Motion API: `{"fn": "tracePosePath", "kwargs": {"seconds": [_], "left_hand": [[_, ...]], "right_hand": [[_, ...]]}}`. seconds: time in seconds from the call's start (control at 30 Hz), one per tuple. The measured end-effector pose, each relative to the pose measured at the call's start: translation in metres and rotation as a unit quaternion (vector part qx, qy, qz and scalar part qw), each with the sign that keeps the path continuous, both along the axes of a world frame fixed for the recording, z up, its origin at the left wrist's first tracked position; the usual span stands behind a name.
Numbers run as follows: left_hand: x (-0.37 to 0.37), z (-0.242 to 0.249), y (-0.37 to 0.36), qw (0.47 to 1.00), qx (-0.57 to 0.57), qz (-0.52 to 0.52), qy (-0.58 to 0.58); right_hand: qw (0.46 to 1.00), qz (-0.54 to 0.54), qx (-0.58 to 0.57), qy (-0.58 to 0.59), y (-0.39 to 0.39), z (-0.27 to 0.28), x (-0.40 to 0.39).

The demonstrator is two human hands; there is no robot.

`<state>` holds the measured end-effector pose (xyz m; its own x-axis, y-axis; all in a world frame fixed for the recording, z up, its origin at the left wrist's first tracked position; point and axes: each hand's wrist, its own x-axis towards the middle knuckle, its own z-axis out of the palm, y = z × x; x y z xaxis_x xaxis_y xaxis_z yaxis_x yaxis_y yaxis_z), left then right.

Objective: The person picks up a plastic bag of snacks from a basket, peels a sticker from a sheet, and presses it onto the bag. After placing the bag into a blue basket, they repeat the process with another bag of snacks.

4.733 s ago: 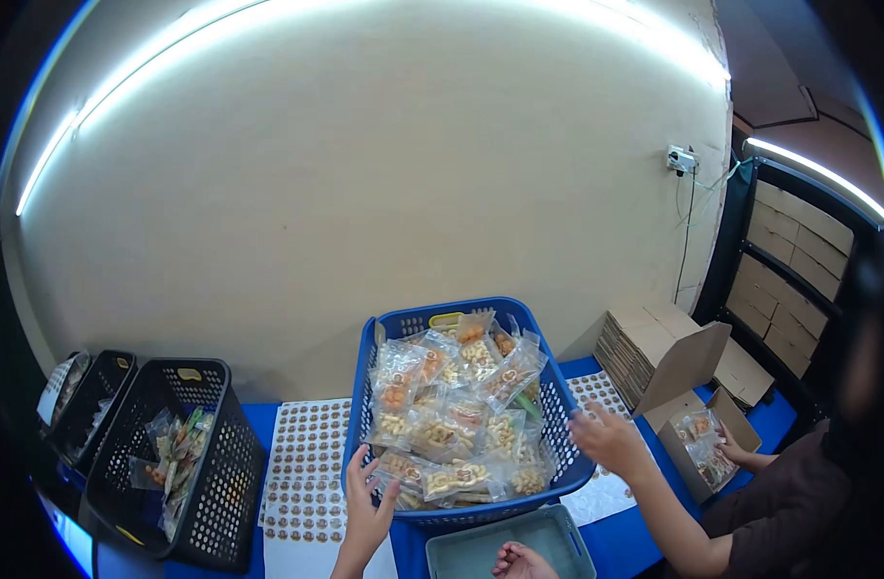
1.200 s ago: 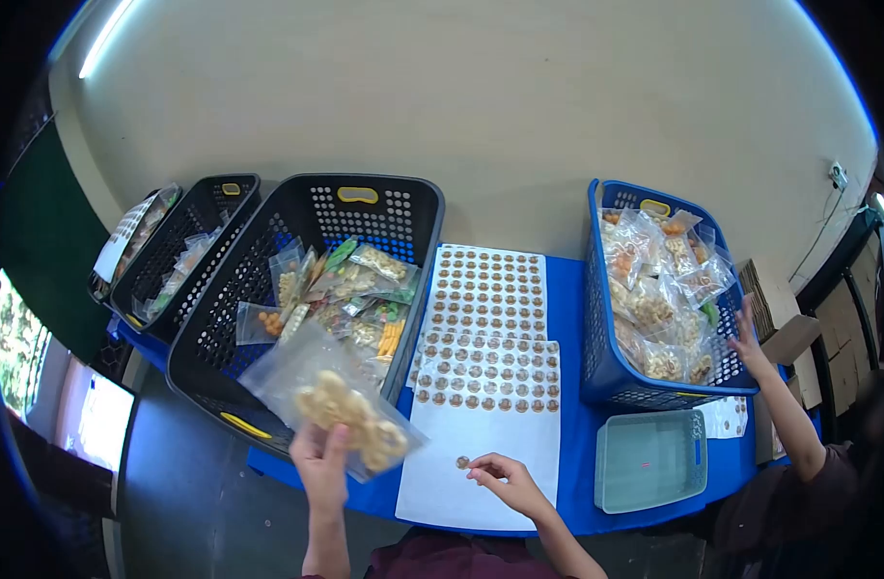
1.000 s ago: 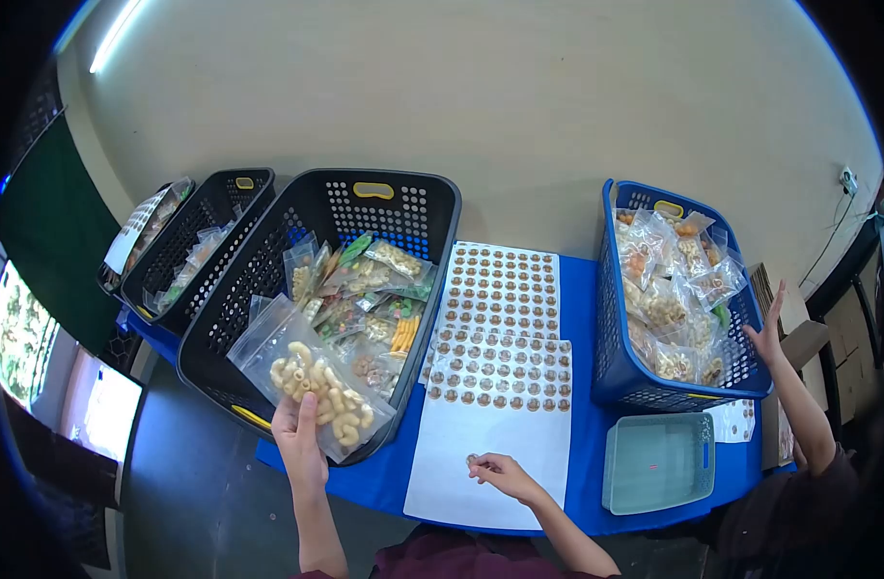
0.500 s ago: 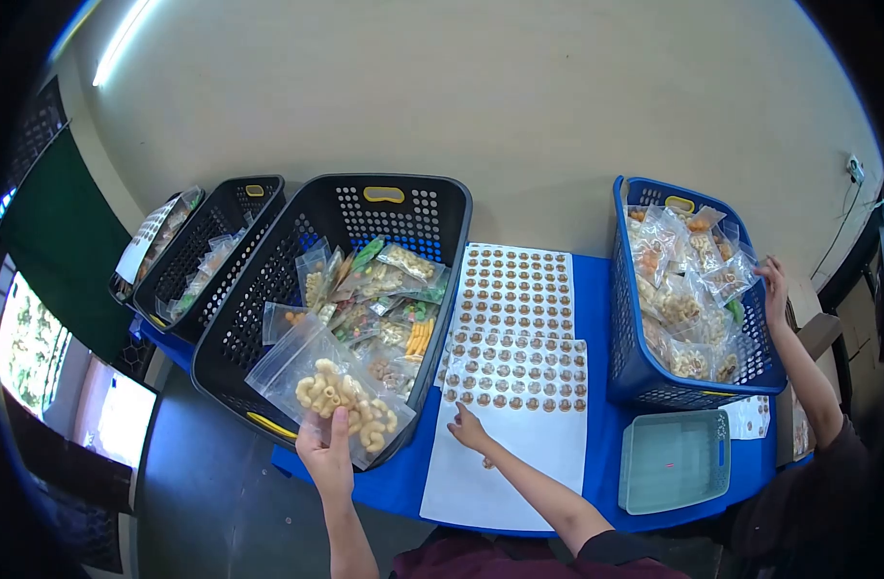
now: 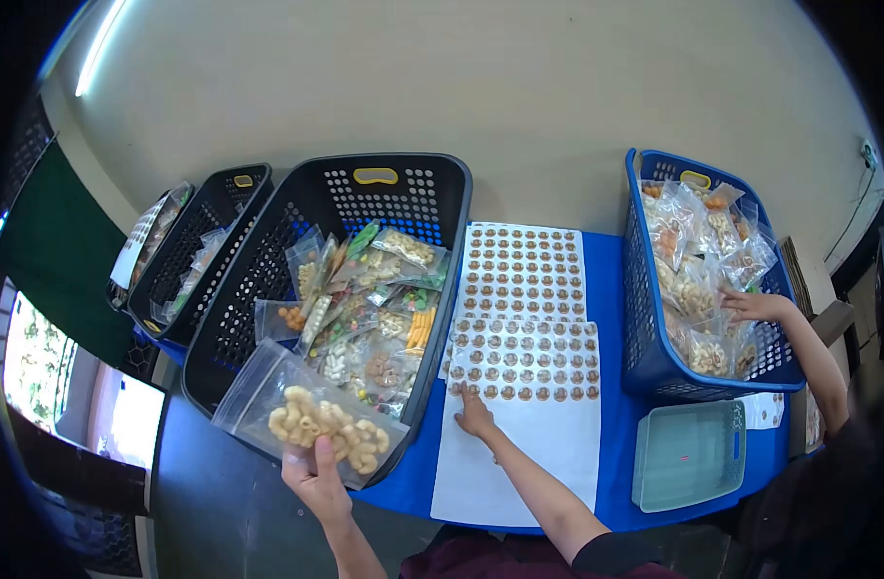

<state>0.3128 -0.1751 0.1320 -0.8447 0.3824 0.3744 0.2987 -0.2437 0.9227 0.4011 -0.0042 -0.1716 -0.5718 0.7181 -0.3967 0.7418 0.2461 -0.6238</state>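
Pinching the lower edge of a clear flat plastic bag of pale curled snacks [image 5: 312, 417], my left hand [image 5: 317, 482] is clamped on it, thumb in front, near a large black perforated plastic basket [image 5: 239, 299], probably to keep its broad face towards me. My right hand [image 5: 474, 417] points at the lower-left corner of the round brown stickers on a white paper sheet [image 5: 558, 429], seemingly laid flat for easy reach; whether its thumb and fingertip meet, I cannot tell.
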Motion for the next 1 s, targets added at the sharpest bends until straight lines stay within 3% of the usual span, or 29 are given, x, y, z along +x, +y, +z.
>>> {"fn": "tracePosePath", "kwargs": {"seconds": [0.3, 0.4, 0.6, 0.7, 1.0], "left_hand": [[0.003, 0.002, 0.004, 0.999, -0.020, 0.026, 0.036], [0.003, 0.002, 0.005, 0.999, -0.019, 0.025, 0.032], [0.003, 0.002, 0.005, 0.999, -0.008, 0.022, 0.030], [0.004, 0.002, 0.005, 0.999, -0.010, 0.022, 0.033], [0.003, 0.000, 0.005, 0.999, -0.008, 0.019, 0.038]], "right_hand": [[0.998, 0.034, 0.035, -0.045, -0.007, 0.017, 0.004], [0.999, 0.006, 0.033, -0.009, -0.007, 0.010, 0.004], [0.995, -0.049, -0.084, 0.026, 0.000, 0.003, -0.001], [0.999, -0.032, -0.021, 0.000, -0.004, 0.001, -0.003], [0.997, -0.009, -0.076, -0.010, 0.001, 0.014, 0.000]]}}
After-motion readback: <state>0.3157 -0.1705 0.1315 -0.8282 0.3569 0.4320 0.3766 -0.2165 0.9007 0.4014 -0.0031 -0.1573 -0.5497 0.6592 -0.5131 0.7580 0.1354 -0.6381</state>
